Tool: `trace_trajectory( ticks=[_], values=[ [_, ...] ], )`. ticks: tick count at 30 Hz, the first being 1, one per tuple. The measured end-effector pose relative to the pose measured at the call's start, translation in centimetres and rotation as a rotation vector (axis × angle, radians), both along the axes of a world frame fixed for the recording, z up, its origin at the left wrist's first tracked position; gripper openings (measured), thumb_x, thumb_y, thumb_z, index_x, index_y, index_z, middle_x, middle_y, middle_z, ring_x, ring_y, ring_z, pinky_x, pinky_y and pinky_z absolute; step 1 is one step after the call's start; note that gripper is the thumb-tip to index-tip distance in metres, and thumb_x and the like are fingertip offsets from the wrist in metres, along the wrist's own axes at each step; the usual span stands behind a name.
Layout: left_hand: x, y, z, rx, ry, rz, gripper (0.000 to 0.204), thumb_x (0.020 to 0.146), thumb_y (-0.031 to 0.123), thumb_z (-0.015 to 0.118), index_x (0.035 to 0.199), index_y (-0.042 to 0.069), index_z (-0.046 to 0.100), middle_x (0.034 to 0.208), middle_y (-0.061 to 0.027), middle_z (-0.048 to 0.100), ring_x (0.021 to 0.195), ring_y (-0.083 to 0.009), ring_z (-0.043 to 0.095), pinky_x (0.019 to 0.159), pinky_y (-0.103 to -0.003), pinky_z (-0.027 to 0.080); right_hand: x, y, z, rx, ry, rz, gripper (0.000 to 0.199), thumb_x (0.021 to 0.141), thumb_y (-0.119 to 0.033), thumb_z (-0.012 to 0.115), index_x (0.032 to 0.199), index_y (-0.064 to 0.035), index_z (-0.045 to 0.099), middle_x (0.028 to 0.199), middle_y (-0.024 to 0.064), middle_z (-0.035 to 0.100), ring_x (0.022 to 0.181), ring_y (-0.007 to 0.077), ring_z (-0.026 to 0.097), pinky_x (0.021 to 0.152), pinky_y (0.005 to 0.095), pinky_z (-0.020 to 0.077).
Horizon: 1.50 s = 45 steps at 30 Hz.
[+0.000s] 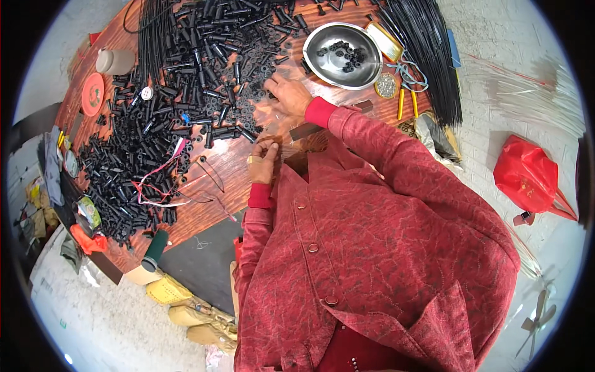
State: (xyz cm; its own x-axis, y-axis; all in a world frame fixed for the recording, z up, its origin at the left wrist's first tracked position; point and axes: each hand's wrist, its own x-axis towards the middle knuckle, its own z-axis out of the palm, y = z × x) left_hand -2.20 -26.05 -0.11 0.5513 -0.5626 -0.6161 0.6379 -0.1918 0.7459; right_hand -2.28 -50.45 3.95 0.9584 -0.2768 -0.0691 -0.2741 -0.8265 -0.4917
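Note:
My right hand [289, 94] reaches over the wooden table, its fingers curled down at the edge of a spread of small black rings [251, 93]. Whatever its fingertips pinch is too small to name. Closer to my body, my left hand [263, 163] is closed in a pinch just above the table's near edge, with a tan strip around one finger. What lies between those fingers cannot be made out. Several black tubular parts [232, 132] lie right beside it. Beyond my right hand stands a metal bowl [316, 42] with some small black pieces inside.
Black tubular parts [118, 180] heap across the table's left side. Long black rods [427, 56] overhang its right edge, near yellow-handled pliers [401, 104] and a round container of small metal bits [386, 85]. A pink dish [93, 94], a pale bottle [116, 61] and pink ribbon [162, 164] lie leftward.

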Motion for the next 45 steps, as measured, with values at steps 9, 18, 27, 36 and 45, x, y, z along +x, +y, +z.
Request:
trace_trajectory(
  ticks=[9,18,27,36,45],
  values=[
    [0.3,0.0,-0.1,0.028,0.01,-0.004,0.018,0.095,0.015,0.075,0.109,0.006,0.069,0.093,0.0031,0.069,0.078,-0.0065,0.06,0.069,-0.023,0.05,-3.5,-3.6,6.4,-0.005,-0.2,-0.178,0.035,0.082,-0.015,0.075,0.113,-0.0073,0.061,0.109,0.0163,0.059,0.096,0.0373,0.064,0.079,0.046,0.0552],
    [0.5,-0.4,0.0,0.031,-0.042,-0.074,0.017,0.095,0.016,0.075,0.108,0.006,0.07,0.095,0.0015,0.069,0.08,-0.0082,0.062,0.07,-0.024,0.051,-5.4,-7.8,6.2,-0.159,-0.22,-0.214,0.028,0.086,-0.016,0.073,0.114,-0.0126,0.067,0.116,0.0109,0.063,0.091,0.034,0.069,0.075,0.0439,0.0579],
    [1.1,0.0,0.3,-0.099,0.319,0.051,0.022,0.095,0.009,0.07,0.117,0.006,0.068,0.104,0.0001,0.07,0.086,-0.0107,0.064,0.076,-0.026,0.055,1.6,-2.8,0.6,-0.07,-0.175,-0.088,0.03,0.082,-0.028,0.078,0.105,-0.0141,0.064,0.101,0.0112,0.057,0.087,0.0373,0.067,0.07,0.0505,0.0539],
    [1.8,0.1,0.3,-0.133,0.374,0.11,0.029,0.094,0.007,0.07,0.123,0.003,0.067,0.097,0.0009,0.067,0.082,-0.0106,0.064,0.078,-0.028,0.058,2.6,-3.0,0.8,-0.097,-0.015,-0.051,0.027,0.084,-0.024,0.074,0.107,-0.0141,0.064,0.103,0.0105,0.061,0.087,0.0369,0.067,0.072,0.0491,0.0543],
    [1.7,0.1,0.1,-0.095,0.35,0.089,0.029,0.094,0.008,0.071,0.123,0.004,0.068,0.097,0.0021,0.068,0.081,-0.0088,0.064,0.076,-0.027,0.059,-1.6,-5.1,5.5,0.006,-0.146,-0.177,0.025,0.086,-0.024,0.07,0.105,-0.0085,0.066,0.098,0.0133,0.07,0.083,0.0332,0.071,0.073,0.0433,0.057]
  ],
)
